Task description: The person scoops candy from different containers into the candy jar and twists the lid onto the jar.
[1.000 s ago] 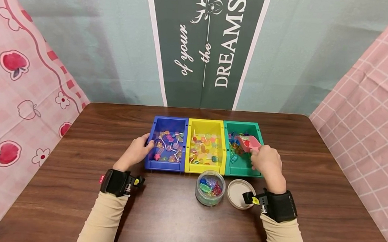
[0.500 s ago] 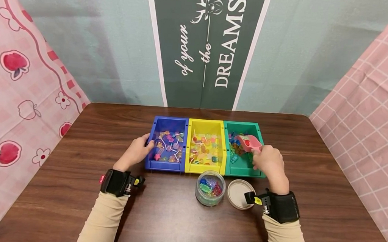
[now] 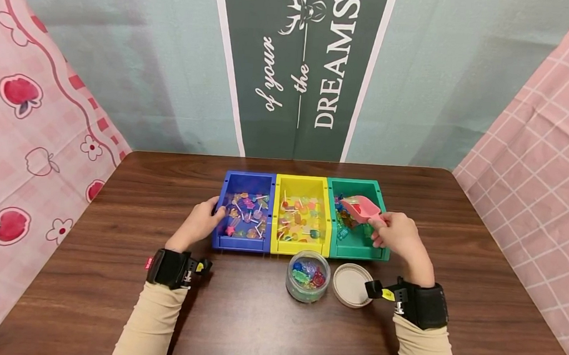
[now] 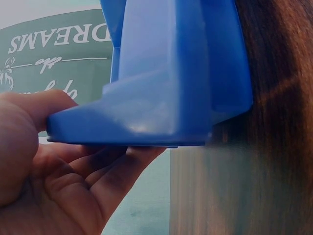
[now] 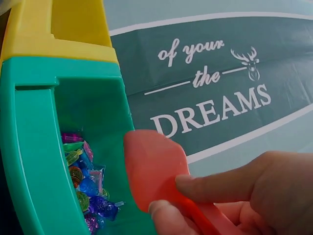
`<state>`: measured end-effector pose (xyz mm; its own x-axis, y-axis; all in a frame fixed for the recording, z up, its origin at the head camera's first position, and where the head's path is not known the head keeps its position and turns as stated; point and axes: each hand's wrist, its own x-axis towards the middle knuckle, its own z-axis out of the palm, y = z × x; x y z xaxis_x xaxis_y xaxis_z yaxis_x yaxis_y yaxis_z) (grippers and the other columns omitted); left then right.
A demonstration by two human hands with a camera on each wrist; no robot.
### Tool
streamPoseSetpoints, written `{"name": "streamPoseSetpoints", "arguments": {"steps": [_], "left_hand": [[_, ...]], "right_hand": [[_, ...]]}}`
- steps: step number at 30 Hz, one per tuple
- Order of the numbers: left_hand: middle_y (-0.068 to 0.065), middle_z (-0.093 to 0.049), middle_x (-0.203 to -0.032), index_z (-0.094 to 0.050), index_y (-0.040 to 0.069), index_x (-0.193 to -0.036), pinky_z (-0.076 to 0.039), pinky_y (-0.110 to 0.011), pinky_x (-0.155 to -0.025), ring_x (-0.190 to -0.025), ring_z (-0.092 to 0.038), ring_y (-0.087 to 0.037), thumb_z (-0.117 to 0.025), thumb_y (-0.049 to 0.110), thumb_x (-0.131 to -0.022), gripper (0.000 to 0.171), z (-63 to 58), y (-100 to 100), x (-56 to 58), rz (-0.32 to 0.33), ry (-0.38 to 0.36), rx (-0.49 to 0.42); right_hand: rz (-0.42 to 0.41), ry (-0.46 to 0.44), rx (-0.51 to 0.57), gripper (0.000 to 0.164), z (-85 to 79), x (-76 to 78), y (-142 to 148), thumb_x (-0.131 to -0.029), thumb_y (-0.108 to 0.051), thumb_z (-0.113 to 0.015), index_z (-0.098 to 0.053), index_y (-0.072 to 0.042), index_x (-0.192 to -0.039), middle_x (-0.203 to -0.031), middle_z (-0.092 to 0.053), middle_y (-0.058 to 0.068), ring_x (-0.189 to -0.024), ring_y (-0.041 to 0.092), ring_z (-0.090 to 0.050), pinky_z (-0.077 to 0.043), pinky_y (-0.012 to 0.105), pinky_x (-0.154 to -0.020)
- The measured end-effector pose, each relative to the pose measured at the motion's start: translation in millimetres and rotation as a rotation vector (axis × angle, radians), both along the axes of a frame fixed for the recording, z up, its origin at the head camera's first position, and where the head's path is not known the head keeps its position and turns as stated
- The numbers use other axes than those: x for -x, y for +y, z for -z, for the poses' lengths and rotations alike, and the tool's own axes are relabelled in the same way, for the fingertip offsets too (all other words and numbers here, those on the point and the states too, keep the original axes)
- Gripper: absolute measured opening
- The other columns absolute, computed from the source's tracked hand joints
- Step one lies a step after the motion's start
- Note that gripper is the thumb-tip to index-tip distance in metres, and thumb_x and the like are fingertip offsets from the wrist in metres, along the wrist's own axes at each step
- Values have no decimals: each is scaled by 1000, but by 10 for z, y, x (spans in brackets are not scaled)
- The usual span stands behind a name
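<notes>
My right hand (image 3: 397, 231) pinches the handle of a pink scoop (image 3: 364, 208) between thumb and fingers. The scoop is over the green bin (image 3: 359, 251), with a few bright pieces in its bowl. Beneath it lie colourful translucent plastic gems (image 5: 89, 185). At the far left, my left hand (image 3: 198, 222) grips the side wall of the blue bin (image 3: 241, 244); in the left wrist view its thumb is over the blue rim (image 4: 132, 117) and its fingers are beneath. In front of the bins stands an open glass jar (image 3: 307, 293) holding several similar gems.
Between the blue and green bins sits a yellow bin (image 3: 300, 248) with small candy-like pieces and lollipops. The blue bin holds similar pieces. A round pale lid (image 3: 352, 286) lies right of the jar on the wooden table (image 3: 233, 324). A printed curtain (image 3: 172, 79) hangs behind.
The scoop has lifted a little and its tip has shifted left, while my right wrist has swung to the right. My left hand, the bins and the jar stay in place.
</notes>
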<state>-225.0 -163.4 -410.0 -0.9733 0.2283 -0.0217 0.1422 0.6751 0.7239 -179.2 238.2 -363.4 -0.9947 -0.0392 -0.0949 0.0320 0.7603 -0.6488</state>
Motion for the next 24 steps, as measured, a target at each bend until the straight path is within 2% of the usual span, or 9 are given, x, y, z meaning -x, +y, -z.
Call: {"name": "streamPoseSetpoints", "arguments": {"steps": [9,16,24], "left_hand": [[-32,-58,-118,-37,-14,-136,-48,-55,-91,-95,-57,-34,-42,13,-98,47,9,-9,4,-2,7,8],[-32,-58,-118,-37,-14,-136,-48,-55,-91,-95,-57,-33,-42,14,-98,47,7,-9,2,-2,1,0],[-32,-59,-116,-37,-14,-135,-49,-54,-90,-94,-58,-33,-42,13,-98,47,3,-5,3,0,4,1]], "right_hand": [[-69,38,112,34,54,22,92,-96,-18,-51,-59,16,-101,-70,-63,15,-59,23,-63,-54,21,-54],[-124,44,138,30,22,0,160,-96,-16,-52,-62,12,-95,-70,-61,15,-60,20,-59,-54,27,-54],[-208,70,133,25,-15,-39,236,-93,-14,-56,-63,10,-94,-74,-62,19,-60,22,-59,-52,23,-53]]}}
